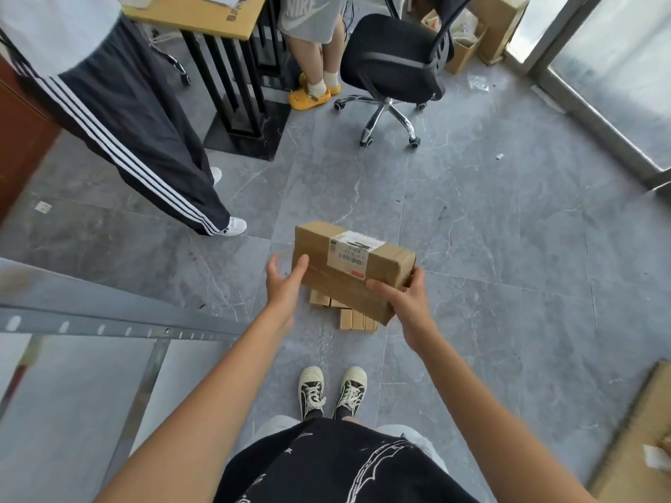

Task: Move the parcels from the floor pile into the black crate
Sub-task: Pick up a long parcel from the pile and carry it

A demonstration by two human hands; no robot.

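Parcel in hand: a long brown cardboard box, lifted above the grey floor in front of the person's shoes, tilted with its near right end lower.
Parcel look: plain brown card with a taped seam along the side, a white shipping label with barcodes wrapped over the top edge, and a small red tag below the label.
Right hand: the right hand grips the parcel's near right end, thumb on the side face and fingers curled round the corner behind it.
Left hand: the left hand is spread with straight fingers, its fingertips at the parcel's left end; it has hold of nothing, and whether it touches the card is hard to tell.
Floor pile: a few small brown boxes lie on the floor directly under the held parcel, partly hidden by it.
Containers: an opened carton by the glass door at top right holds crumpled packing; its other contents cannot be made out.
Left side: a grey metal shelf frame.
Beyond: a black office chair, a wooden desk, and two people standing by it.
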